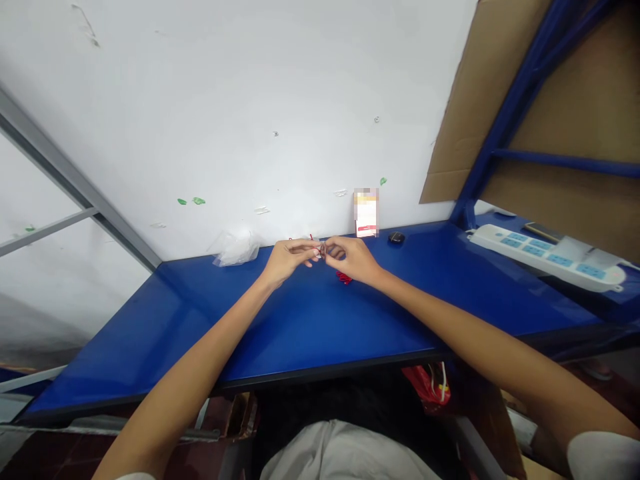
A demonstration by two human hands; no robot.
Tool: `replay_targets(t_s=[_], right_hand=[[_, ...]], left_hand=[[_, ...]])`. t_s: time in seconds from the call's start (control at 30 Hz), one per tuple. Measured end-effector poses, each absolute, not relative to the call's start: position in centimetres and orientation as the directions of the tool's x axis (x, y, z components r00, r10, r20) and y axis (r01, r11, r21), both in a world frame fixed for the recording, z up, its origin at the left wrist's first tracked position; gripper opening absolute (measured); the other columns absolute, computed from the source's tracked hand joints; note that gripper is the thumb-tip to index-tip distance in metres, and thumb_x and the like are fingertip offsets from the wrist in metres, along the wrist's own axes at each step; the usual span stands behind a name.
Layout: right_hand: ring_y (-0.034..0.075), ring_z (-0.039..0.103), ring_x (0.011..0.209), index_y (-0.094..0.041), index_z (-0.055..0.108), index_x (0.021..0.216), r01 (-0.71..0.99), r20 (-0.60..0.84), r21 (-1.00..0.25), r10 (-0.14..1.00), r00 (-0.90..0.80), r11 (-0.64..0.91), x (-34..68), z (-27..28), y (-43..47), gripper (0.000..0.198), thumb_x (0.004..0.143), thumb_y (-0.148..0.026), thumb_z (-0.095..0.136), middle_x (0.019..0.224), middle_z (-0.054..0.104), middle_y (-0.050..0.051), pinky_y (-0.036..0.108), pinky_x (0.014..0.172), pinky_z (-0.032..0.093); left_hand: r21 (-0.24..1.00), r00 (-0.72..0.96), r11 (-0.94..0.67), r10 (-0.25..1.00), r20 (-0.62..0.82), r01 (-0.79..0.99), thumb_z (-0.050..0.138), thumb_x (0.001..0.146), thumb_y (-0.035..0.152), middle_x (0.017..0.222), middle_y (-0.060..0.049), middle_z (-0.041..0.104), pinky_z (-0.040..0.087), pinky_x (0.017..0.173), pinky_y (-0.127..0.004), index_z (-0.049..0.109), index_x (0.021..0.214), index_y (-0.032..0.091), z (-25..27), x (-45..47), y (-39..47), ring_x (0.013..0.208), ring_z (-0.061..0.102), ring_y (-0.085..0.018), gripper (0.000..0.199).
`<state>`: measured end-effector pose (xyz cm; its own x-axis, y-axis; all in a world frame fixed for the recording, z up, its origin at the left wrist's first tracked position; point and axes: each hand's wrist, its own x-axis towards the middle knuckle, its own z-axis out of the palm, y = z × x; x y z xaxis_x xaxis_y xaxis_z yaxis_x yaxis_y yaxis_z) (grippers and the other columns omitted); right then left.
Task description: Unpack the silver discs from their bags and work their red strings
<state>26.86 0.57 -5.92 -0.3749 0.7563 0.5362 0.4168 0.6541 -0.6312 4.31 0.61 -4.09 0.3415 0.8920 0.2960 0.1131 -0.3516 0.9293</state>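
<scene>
Over the back part of the blue table (pixel 310 327), my left hand (pixel 287 259) and my right hand (pixel 353 257) meet fingertip to fingertip. Between them is a small dark, partly clear object (pixel 321 251), pinched from both sides; its kind is too small to make out. A bundle of red cord (pixel 344 277) lies on the table just under my right hand. Thin red ends poke up behind my left fingers, partly hidden by them.
A clear plastic bag (pixel 237 248) lies at the back left by the wall. Behind my hands a phone (pixel 367 213) leans upright, with a small black case (pixel 397 237) beside it. A white power strip (pixel 545 257) lies at the right near the blue metal frame (pixel 510 113).
</scene>
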Motion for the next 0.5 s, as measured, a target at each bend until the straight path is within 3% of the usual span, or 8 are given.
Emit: replay_targets(t_s=[0.1, 0.17, 0.27, 0.37, 0.5], right_hand=[[0.019, 0.074, 0.081, -0.024, 0.067, 0.097, 0.512, 0.542, -0.546, 0.746, -0.387, 0.663, 27.1, -5.6, 0.3, 0.012, 0.087, -0.027, 0.073, 0.093, 0.079, 0.003, 0.029, 0.077, 0.053], [0.019, 0.073, 0.082, -0.023, 0.066, 0.096, 0.543, 0.554, -0.498, 0.73, -0.4, 0.676, 27.2, -5.5, 0.1, 0.013, 0.086, -0.028, 0.073, 0.095, 0.079, 0.003, 0.028, 0.075, 0.051], [0.02, 0.074, 0.083, -0.024, 0.066, 0.097, 0.539, 0.543, -0.489, 0.723, -0.428, 0.686, 27.3, -5.5, 0.1, 0.014, 0.085, -0.027, 0.073, 0.096, 0.08, 0.003, 0.028, 0.074, 0.05], [0.019, 0.074, 0.079, -0.024, 0.067, 0.1, 0.465, 0.494, -0.565, 0.731, -0.471, 0.681, 27.6, -5.2, 0.4, 0.018, 0.083, -0.024, 0.072, 0.088, 0.079, 0.001, 0.027, 0.074, 0.051], [0.017, 0.07, 0.074, -0.022, 0.07, 0.098, 0.425, 0.441, -0.602, 0.725, -0.529, 0.677, 29.3, -3.8, 1.3, 0.015, 0.084, -0.021, 0.067, 0.083, 0.076, 0.001, 0.026, 0.07, 0.05]], left_hand=[[0.947, 0.4, -0.309, 0.882, 0.25, 0.088, 0.089, 0.082, 0.048, 0.111, -0.012, 0.08, 0.067, 0.078, -0.035, 0.076, 0.13, 0.016, -4.6, 5.0, 0.4, 0.097, 0.077, -0.024, 0.059], [0.955, 0.413, -0.283, 0.883, 0.223, 0.09, 0.089, 0.082, 0.049, 0.117, -0.013, 0.079, 0.068, 0.079, -0.035, 0.075, 0.132, 0.017, -5.1, 5.3, 0.3, 0.096, 0.077, -0.024, 0.061], [0.969, 0.399, -0.232, 0.899, 0.182, 0.082, 0.089, 0.083, 0.048, 0.116, -0.014, 0.079, 0.069, 0.081, -0.036, 0.077, 0.127, 0.015, -5.7, 5.4, 0.5, 0.093, 0.078, -0.023, 0.056], [0.988, 0.373, -0.145, 0.921, 0.112, 0.061, 0.088, 0.083, 0.047, 0.105, -0.014, 0.081, 0.068, 0.086, -0.038, 0.08, 0.117, 0.012, -6.1, 5.0, 1.1, 0.09, 0.079, -0.023, 0.05], [0.989, 0.25, -0.127, 0.962, 0.106, 0.072, 0.091, 0.077, 0.042, 0.099, -0.012, 0.082, 0.068, 0.088, -0.039, 0.083, 0.102, 0.01, -6.5, 4.0, 2.2, 0.084, 0.078, -0.021, 0.041]])
